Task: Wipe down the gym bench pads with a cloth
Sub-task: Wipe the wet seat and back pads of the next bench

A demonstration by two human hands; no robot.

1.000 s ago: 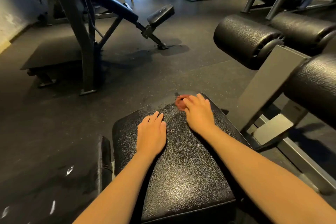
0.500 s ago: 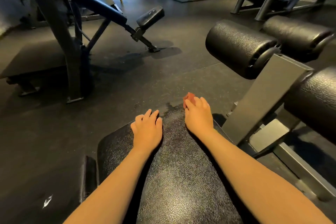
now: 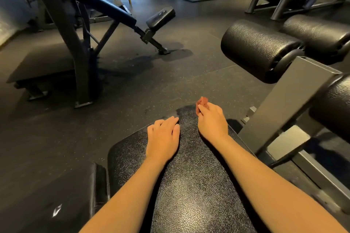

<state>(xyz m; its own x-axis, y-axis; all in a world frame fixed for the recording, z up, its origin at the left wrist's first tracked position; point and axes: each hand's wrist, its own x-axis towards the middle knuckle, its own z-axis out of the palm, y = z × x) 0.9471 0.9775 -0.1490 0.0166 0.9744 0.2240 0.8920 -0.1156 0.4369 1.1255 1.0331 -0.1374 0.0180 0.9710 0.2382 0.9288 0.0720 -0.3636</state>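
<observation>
As left fingers (image 3: 166, 122) lie together on the pad (image 3: 198, 185), right fingers (image 3: 204, 111) pinch half-hidden cloth (image 3: 202, 100).

Two hands (image 3: 163, 139) (image 3: 212, 124), one cloth (image 3: 201, 101) — three roller pads (image 3: 259, 51) (image 3: 318, 36) (image 3: 334, 113)

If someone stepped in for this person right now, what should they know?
Left hand: rests on the black textured bench pad, holding nothing.
Right hand: grips a small reddish-brown cloth at the pad's far edge.
Done: a damp-looking sheen near that edge; how much else is wiped, cannot tell.
Left: likely the rest of this pad, then the black roller pads at right.
</observation>
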